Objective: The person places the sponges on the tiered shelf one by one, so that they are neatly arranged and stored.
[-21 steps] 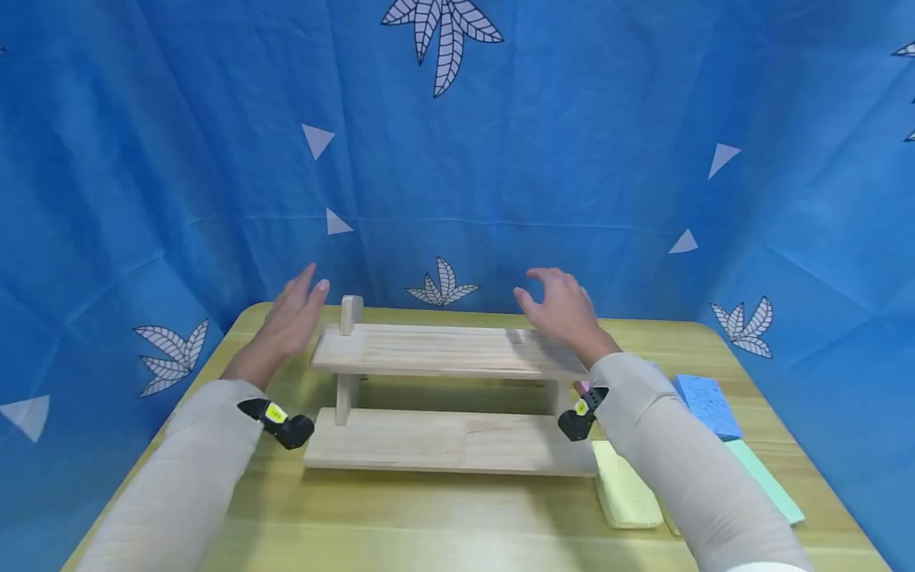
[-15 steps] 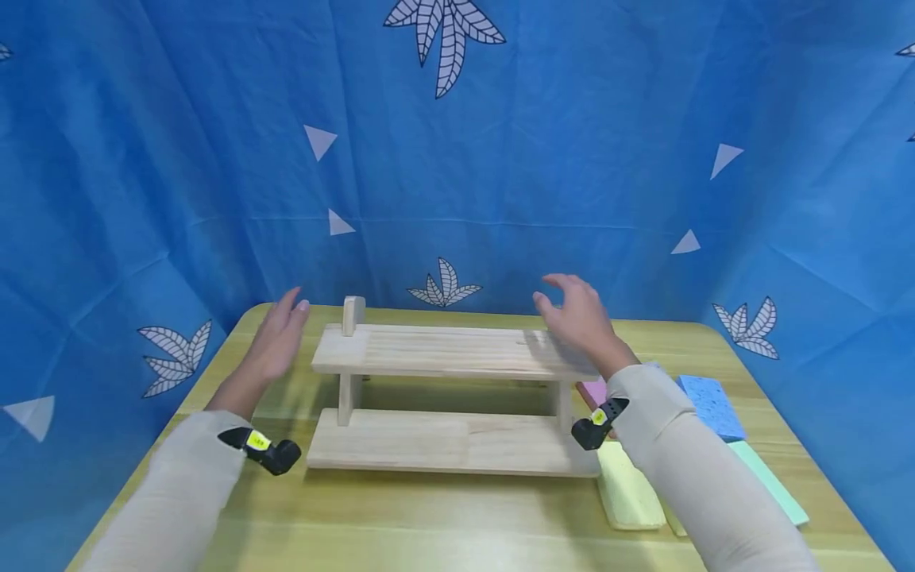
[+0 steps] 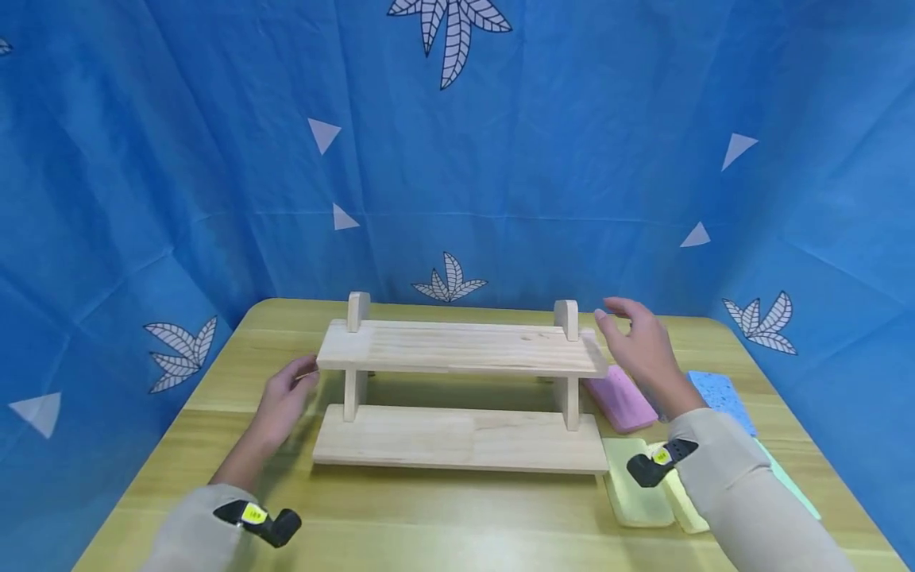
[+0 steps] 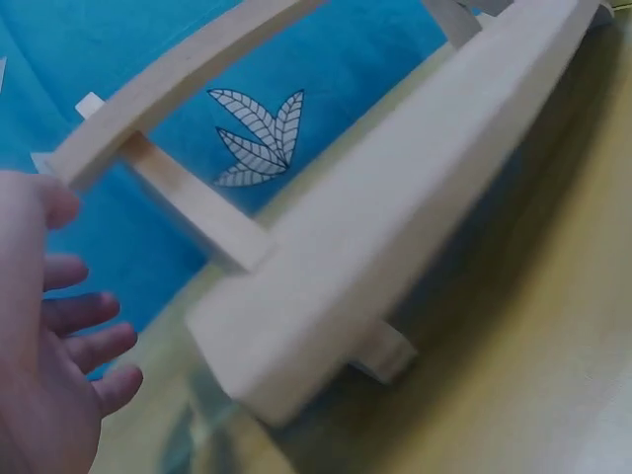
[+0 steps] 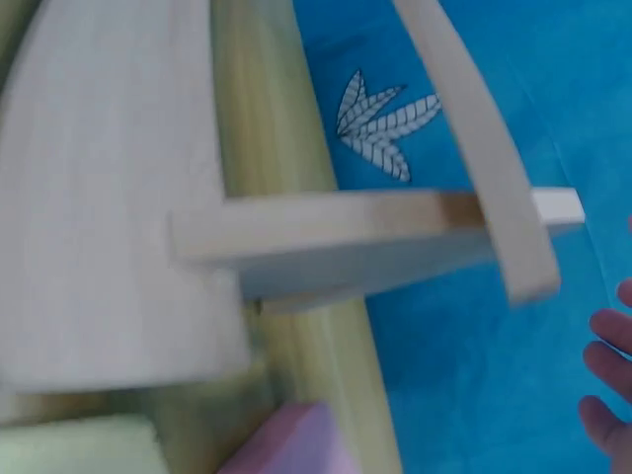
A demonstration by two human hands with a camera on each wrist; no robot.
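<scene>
A pale wooden two-tier shelf point(image 3: 457, 437) stands on the table, its two uprights poking above the upper board point(image 3: 465, 348). My left hand point(image 3: 280, 403) is beside the left end of the upper board, fingers loosely bent. In the left wrist view the thumb of the left hand point(image 4: 49, 336) is close to the board's end; whether it touches I cannot tell. Off the right end of the shelf, my right hand point(image 3: 643, 349) is raised, thumb and fingers spread apart with nothing between them. Only some fingertips point(image 5: 607, 365) of it show in the right wrist view.
Right of the shelf lie sponge-like blocks: a pink one point(image 3: 620, 399), a speckled blue one point(image 3: 722, 401), a pale yellow-green one point(image 3: 636, 485), a yellow one point(image 3: 686, 504) and a mint green one point(image 3: 789, 481). A blue curtain point(image 3: 500, 159) surrounds the wooden table point(image 3: 429, 524).
My left hand has come down and nearer to the shelf's left end. My right hand has moved right and slightly down, uncovering the right upright and the pink block.
</scene>
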